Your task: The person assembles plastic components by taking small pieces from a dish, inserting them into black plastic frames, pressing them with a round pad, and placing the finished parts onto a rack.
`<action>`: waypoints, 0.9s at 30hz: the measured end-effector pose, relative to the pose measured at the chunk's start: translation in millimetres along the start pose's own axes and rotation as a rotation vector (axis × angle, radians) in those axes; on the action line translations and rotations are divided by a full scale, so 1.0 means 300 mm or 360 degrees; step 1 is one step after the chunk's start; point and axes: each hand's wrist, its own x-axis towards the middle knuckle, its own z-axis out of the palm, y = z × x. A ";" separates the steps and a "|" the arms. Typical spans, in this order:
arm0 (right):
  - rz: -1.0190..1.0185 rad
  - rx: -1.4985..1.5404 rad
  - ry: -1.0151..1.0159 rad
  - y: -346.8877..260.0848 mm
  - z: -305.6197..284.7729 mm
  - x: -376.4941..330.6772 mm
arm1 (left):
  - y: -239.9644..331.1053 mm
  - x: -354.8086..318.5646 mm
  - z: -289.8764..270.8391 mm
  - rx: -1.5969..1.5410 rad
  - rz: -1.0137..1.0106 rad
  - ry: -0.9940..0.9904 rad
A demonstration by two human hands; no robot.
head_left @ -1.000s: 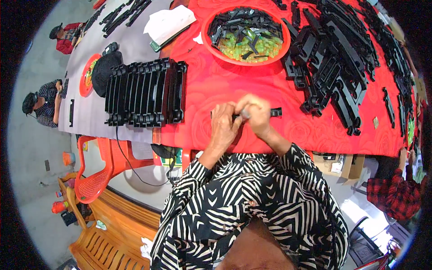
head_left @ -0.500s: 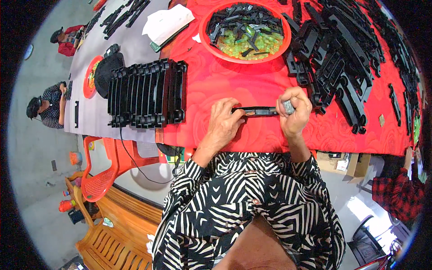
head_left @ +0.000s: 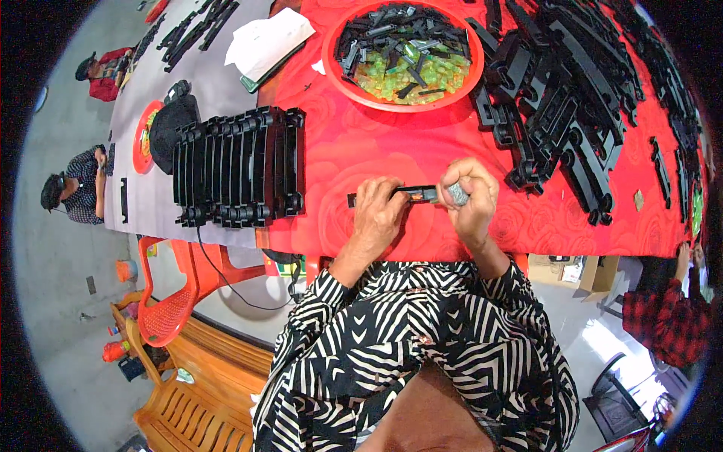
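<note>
A long black plastic strip [head_left: 419, 193] lies across the red cloth in front of me, with a small orange-brown bit showing in it. My left hand [head_left: 379, 215] is closed on it, and its left end sticks out past the knuckles. Over the strip's right end, my right hand [head_left: 474, 203] is wrapped around a grey object with a rounded end [head_left: 457, 193], perhaps a tool's handle; its lower part is hidden by the fist. Left of my hands stands a row of black plastic strips [head_left: 237, 167] set side by side.
Beyond my hands, a red basin [head_left: 403, 107] holds black pieces and yellow-green clear ones. A large heap of black strips [head_left: 553, 98] lies to the right. White paper [head_left: 265, 41] and a black cap [head_left: 172, 139] are on the left. Other people sit around the table.
Both hands have shifted left, the right one more, so less strip shows between them. The strip's left end now sticks out past my left hand.
</note>
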 end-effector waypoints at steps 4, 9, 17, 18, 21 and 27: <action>-0.0048 -0.0391 -0.0083 0.058 0.012 -0.010 | -0.005 -0.023 0.010 -0.0079 -0.0061 0.0012; -0.0104 -0.0677 -0.0176 0.088 0.047 0.005 | -0.005 -0.025 0.011 -0.0228 -0.0095 -0.0017; -0.0049 -0.0852 -0.0237 0.102 0.034 0.013 | -0.010 -0.031 0.014 -0.0148 -0.0083 -0.0014; -0.0036 -0.0869 -0.0239 0.104 0.036 0.012 | -0.010 -0.031 0.015 -0.0150 -0.0096 -0.0019; -0.0141 -0.0916 -0.0276 0.115 0.029 0.013 | -0.007 -0.026 0.015 -0.0173 -0.0081 0.0033; 0.0020 -0.0906 -0.0307 0.103 0.043 0.014 | -0.005 -0.034 0.017 -0.0143 -0.0101 -0.0015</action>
